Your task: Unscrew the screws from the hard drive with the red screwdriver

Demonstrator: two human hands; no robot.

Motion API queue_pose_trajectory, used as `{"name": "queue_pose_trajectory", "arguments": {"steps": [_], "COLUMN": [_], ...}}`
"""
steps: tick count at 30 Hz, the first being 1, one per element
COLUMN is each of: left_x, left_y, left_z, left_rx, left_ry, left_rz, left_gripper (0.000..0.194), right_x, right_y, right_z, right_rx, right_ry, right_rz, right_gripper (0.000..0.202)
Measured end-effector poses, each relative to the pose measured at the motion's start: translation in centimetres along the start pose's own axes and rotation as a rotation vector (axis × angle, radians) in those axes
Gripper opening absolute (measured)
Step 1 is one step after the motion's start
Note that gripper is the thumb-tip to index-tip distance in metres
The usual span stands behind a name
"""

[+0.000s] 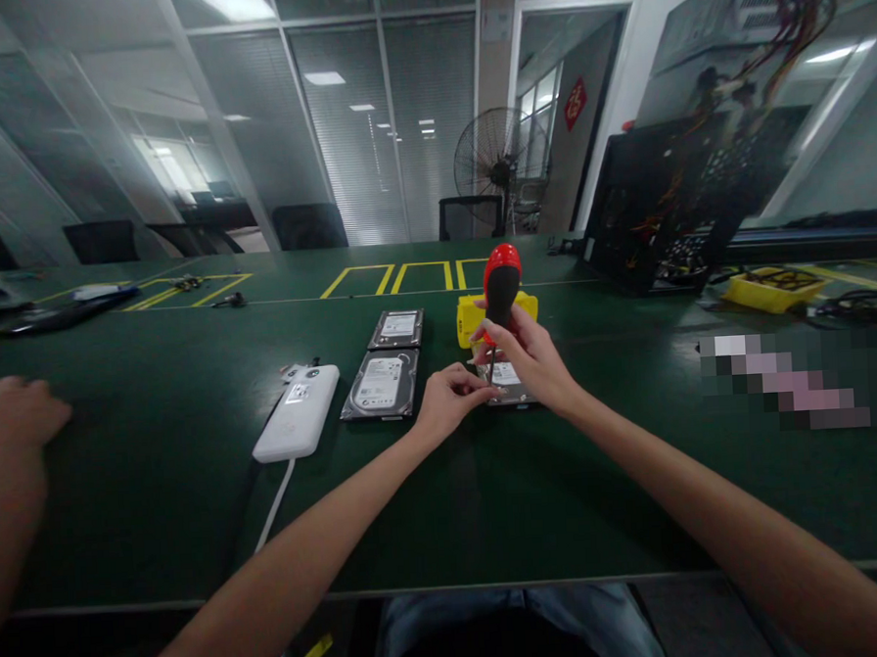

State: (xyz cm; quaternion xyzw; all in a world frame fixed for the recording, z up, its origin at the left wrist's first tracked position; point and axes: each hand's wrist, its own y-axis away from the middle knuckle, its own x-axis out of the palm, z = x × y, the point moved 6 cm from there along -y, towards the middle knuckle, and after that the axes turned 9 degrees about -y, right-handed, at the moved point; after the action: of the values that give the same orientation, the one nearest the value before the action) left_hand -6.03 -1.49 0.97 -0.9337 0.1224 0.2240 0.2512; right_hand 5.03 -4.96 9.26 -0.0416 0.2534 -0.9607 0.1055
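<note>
My right hand (526, 348) grips a screwdriver (503, 284) with a red and black handle, held nearly upright. Its shaft points down at a hard drive (513, 393) lying on the green table. Close to the screwdriver's tip, my left hand (453, 396) has thumb and fingers pinched together at the drive's left edge; whatever may be between them is too small to make out. Behind the drive is a yellow box (469, 317), partly covered by my right hand. Left of my hands lie two more hard drives, a nearer one (380, 383) and a farther one (396, 327).
A white power bank (297, 414) with a cable lies on the left. Another person's hand (21, 414) rests at the far left. An open black computer case (667, 199) stands at the back right, near a yellow tray (771, 291). A pixelated patch covers something on the right.
</note>
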Motion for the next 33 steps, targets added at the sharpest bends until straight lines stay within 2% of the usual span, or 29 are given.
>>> {"name": "queue_pose_trajectory", "arguments": {"steps": [4,13,33], "left_x": [0.0,-0.2,-0.2], "left_y": [0.0,0.1,0.1], "left_z": [-0.1,-0.7,-0.6], "left_rx": [0.007,-0.007,-0.03], "left_ry": [0.001,-0.037,-0.018], "left_rz": [-0.005,0.026,0.021], "left_gripper": [0.032,0.032,0.031], "right_x": [0.2,-0.2,-0.2], "right_y": [-0.2,-0.7,-0.8], "right_z": [0.3,-0.5,-0.8], "right_rx": [-0.004,0.019,-0.011], "right_ry": [0.02,-0.082,-0.014], "right_rz": [0.008,-0.064,-0.068], "right_gripper": [0.042,0.031,0.03]}}
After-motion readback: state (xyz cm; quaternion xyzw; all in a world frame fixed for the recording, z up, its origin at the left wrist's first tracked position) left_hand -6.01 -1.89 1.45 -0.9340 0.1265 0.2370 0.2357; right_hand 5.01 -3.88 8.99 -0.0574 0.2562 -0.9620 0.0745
